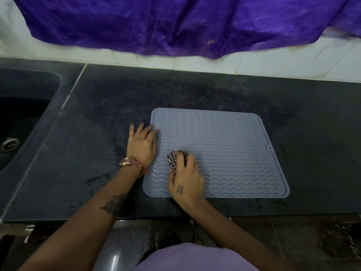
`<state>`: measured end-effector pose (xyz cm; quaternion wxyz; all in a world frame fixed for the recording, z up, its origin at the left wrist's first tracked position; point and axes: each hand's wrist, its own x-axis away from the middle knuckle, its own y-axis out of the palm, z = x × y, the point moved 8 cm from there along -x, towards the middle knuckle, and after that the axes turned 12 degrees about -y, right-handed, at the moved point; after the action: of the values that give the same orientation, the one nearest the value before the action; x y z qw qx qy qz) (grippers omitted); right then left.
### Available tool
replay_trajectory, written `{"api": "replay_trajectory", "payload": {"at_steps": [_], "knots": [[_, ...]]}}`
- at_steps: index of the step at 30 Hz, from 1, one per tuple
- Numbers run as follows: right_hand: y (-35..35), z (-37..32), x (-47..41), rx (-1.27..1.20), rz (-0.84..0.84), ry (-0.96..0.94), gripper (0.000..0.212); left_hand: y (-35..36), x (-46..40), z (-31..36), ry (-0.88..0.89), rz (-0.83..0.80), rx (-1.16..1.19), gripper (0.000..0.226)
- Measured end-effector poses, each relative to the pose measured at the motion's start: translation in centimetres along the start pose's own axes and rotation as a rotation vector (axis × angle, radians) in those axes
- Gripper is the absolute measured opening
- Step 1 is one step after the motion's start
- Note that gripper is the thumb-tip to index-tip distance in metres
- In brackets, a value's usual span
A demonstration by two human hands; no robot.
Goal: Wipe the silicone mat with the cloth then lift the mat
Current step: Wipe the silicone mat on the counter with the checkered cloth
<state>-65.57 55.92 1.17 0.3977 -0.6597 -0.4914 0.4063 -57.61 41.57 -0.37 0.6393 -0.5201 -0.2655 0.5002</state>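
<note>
Head cam, looking down: I've got the grey silicone mat (224, 149) lying flat on the dark desk (109, 118), right of the sink (23, 118). My left hand (141, 142) is released, fingers straight, pressing on the mat's left edge. My right hand (185, 179) has its grip bunched round the checkered cloth (173, 159), which sits on the mat's near-left part. Purple sheet (175, 24) hangs behind.

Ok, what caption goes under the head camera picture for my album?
Right hand wipes the grey silicone mat with a checked cloth; left hand presses its edge.
</note>
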Motion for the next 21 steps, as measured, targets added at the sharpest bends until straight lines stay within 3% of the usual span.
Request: {"api": "replay_trajectory", "payload": {"at_steps": [4, 9, 14, 21], "knots": [[-0.3, -0.2, -1.4, -0.088, 0.02, 0.056, 0.046, -0.1, 0.0, 0.1, 0.012, 0.012, -0.026, 0.043], [1.1, -3.6, -1.0, -0.066, -0.037, -0.067, 0.048, -0.3, -0.1, 0.0, 0.01, 0.006, 0.019, 0.045], [0.9, -3.4, -2.2, -0.246, -0.002, 0.025, 0.045, -0.6, -1.0, -1.4, -0.037, -0.022, 0.093, 0.051], [1.6, -4.5, -2.4, -0.197, -0.041, -0.064, 0.045, -0.7, -2.0, -1.9, -0.1, -0.107, 0.083, 0.059]]}}
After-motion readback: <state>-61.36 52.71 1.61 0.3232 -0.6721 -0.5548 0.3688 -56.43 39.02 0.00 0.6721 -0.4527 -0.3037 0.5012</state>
